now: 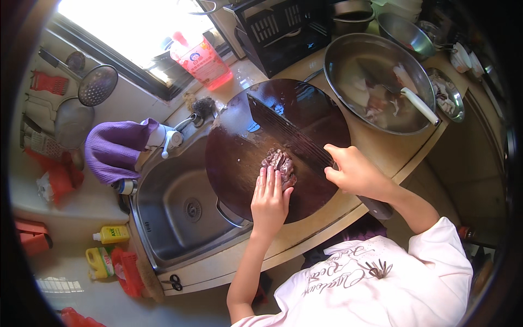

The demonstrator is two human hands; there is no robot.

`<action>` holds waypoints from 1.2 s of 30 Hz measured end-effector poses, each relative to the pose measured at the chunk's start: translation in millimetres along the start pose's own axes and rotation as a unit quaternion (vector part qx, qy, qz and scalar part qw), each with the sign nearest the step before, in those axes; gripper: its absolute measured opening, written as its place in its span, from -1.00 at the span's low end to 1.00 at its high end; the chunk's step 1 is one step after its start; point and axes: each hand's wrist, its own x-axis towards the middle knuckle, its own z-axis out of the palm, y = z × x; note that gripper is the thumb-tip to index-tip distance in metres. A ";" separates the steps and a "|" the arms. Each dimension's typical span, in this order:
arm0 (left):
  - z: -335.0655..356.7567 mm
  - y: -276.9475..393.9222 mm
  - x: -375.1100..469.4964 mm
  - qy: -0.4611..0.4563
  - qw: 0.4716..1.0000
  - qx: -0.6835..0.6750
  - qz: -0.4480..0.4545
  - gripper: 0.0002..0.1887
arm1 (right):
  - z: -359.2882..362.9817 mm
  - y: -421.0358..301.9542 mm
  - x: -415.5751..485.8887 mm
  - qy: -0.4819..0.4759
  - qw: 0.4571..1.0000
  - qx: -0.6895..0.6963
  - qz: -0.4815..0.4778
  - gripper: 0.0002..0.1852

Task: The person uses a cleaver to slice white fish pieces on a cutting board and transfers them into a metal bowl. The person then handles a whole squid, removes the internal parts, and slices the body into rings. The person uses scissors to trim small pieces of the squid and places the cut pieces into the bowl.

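A small pile of dark red raw meat (282, 161) lies on a round, dark cutting board (229, 163). My left hand (270, 204) presses its near side, fingers extended and close together, holding it against the board. My right hand (351, 169) grips a broad cleaver (290, 133) close to where blade and handle meet. The dark handle (376, 207) sticks out below that hand, past the board's near edge. To the right of the meat the blade stands tilted, slanting away toward the far left; whether its edge touches the board I cannot tell.
Left of the board, which overlaps its rim, is a steel sink (171, 229). A large metal basin (339, 81) of cloudy water holds meat pieces and a white-handled utensil (421, 107). Behind stand a pink detergent jug (204, 63) and a black rack (282, 36). Scissors (175, 282) lie on the front edge.
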 end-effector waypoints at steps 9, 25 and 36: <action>-9.5 -18.1 -6.4 0.043 0.988 -0.138 -0.045 -0.69 | 23.0 -19.0 -8.9 0.010 0.997 0.080 -0.007 -0.83; 2.7 -23.2 -1.3 0.069 0.979 -0.190 -0.007 -0.84 | 39.9 -22.0 -21.6 -0.032 0.995 0.059 0.076 -0.83; 2.6 -29.3 3.3 0.035 0.953 -0.284 -0.096 -0.88 | 28.0 -28.5 11.4 -0.115 0.980 0.106 0.121 -0.86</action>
